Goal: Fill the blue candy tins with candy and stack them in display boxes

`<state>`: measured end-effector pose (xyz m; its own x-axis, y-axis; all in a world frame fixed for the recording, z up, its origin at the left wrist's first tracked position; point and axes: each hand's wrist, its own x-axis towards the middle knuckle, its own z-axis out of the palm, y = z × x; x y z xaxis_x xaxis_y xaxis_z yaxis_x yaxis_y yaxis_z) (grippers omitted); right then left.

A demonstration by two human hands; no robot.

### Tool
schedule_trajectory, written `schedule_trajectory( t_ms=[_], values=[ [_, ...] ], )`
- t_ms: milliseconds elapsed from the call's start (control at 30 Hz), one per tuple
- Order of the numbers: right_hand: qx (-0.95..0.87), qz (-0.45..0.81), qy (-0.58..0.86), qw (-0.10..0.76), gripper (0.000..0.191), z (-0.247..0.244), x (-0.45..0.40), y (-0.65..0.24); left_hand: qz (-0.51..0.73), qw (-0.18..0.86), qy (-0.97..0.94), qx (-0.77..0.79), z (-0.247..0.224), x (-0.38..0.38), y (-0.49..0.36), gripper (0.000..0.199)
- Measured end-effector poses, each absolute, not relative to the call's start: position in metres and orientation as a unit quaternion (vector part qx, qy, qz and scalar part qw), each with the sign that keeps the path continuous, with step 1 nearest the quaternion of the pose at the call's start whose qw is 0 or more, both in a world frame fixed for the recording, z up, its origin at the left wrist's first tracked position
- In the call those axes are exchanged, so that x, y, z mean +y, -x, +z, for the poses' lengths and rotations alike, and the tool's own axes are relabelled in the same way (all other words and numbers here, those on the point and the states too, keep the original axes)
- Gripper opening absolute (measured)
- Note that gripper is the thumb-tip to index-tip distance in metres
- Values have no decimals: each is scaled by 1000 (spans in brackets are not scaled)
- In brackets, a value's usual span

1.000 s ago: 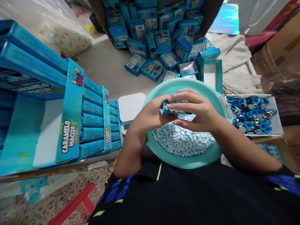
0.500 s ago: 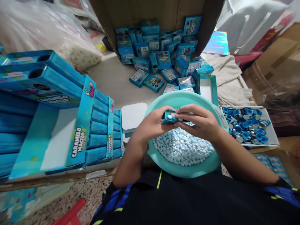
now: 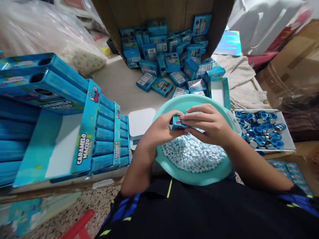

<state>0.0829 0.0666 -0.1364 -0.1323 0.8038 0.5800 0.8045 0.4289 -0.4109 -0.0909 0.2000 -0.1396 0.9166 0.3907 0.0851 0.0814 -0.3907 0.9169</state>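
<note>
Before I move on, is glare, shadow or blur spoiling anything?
Head view: the iridescent sheet glares; head view: the carton is dim inside; head view: the plastic bag looks smeared; head view: the held blue container has hard-to-read print.

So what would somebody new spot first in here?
Probably the big turquoise basin of pale blue and white candies in the middle, where the left fingers hold a small blue container and the right fingers lie over it. Next might be the blue boxes piled in and before a cardboard box at the top, or the white tray of blue and silver pieces on the right.
</note>
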Motion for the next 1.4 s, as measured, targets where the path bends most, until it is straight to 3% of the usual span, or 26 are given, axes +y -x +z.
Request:
schedule_trajectory(
  t_ms=[133,300,500,800,867,1033,1100,1233,1400],
  values=[
    [-738,13,522,428,28,-134,65,-88,157,546,-805,168,-137,200,91,40],
    [-673,57,577,459,36,-130,64,-86,167,539,-806,180,-140,200,90,40],
    [-583,141,633,489,15,-137,70,-92,166,495,-825,216,-146,202,90,41],
    [-549,253,646,466,37,-129,56,-81,221,513,-798,227,-152,203,88,47],
    [-546,247,690,407,47,-124,41,-81,233,508,-796,232,-155,203,87,45],
    [-623,219,749,58,87,-137,7,-81,244,512,-787,241,-160,204,87,46],
    [-653,219,724,-29,99,-153,4,-74,245,511,-787,245,-161,203,87,48],
    [-672,212,705,-78,113,-177,18,-57,232,509,-791,247,-160,204,86,48],
    [-699,245,669,-65,114,-171,38,-54,231,510,-791,249,-159,204,87,49]
  ],
)
